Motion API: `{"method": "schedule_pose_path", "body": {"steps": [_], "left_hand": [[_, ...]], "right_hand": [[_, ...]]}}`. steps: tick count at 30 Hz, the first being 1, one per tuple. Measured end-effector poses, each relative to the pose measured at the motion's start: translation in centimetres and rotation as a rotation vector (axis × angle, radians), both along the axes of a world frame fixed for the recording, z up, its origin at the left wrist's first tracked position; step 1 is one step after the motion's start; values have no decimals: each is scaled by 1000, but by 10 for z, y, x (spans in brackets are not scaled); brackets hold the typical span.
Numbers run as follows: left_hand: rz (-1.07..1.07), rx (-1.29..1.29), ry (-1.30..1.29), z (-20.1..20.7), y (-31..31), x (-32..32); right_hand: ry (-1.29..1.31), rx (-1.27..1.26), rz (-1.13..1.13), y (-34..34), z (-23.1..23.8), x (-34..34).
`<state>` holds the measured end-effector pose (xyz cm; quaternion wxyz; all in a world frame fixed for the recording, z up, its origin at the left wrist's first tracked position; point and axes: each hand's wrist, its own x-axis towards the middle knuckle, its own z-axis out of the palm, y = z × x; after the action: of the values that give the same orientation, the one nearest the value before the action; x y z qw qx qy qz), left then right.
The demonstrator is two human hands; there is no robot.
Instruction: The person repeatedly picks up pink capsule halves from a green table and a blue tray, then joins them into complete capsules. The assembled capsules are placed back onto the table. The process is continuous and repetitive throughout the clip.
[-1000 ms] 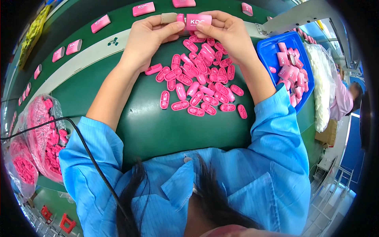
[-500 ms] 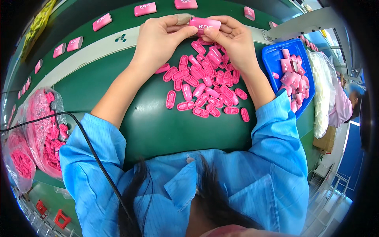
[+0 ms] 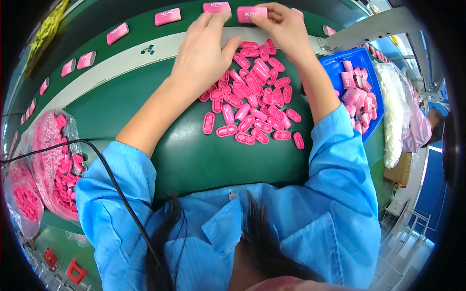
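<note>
Over the belt at the far edge of the green table, my right hand (image 3: 287, 30) grips a glossy pink plastic case (image 3: 252, 14) with pale print between thumb and fingers. My left hand (image 3: 205, 48) is just left of it, its thumb spread away from the bent fingers and nothing seen in its grasp. Its fingertips lie at the near edge of another pink case (image 3: 216, 7) on the belt; whether they touch is unclear. Below both hands, a loose pile of small oval pink caps (image 3: 252, 87) covers the middle of the table.
Several pink cases ride the green belt (image 3: 141, 20) behind a pale rail (image 3: 126, 56). A blue tray (image 3: 370, 128) of pink cases stands right, beside a white bag (image 3: 392, 116). Clear bags of pink parts (image 3: 51, 165) and a black cable (image 3: 109, 169) are left.
My hands have parted: the right still holds the pink case over the belt, while the left has let go and drawn back from it. Cases on the belt have shifted left.
</note>
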<state>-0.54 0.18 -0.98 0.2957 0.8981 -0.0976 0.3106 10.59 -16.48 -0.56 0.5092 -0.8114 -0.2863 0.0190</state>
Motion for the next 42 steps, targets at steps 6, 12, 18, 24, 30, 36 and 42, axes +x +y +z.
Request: {"method": "schedule_pose_path", "body": {"steps": [6, 12, 18, 24, 30, 36, 42], "left_hand": [[29, 263, 134, 4, -6, -12], [-87, 138, 155, -4, -10, -6], [-129, -139, 267, 6, -6, -11], [-303, -865, 420, -1, 6, 1], [-250, -965, 441, 7, 2, -3], [-243, -964, 523, 6, 3, -4], [-258, -997, 431, -4, 3, 0]], "right_hand": [[91, -153, -232, 4, 12, 49], [-502, -734, -378, -66, -15, 109], [-44, -261, -240, -37, 30, 25], [356, 197, 101, -9, 17, -49], [556, 364, 195, -13, 0, -47], [586, 453, 188, -13, -8, -45], [553, 428, 182, -11, -6, -49]]}}
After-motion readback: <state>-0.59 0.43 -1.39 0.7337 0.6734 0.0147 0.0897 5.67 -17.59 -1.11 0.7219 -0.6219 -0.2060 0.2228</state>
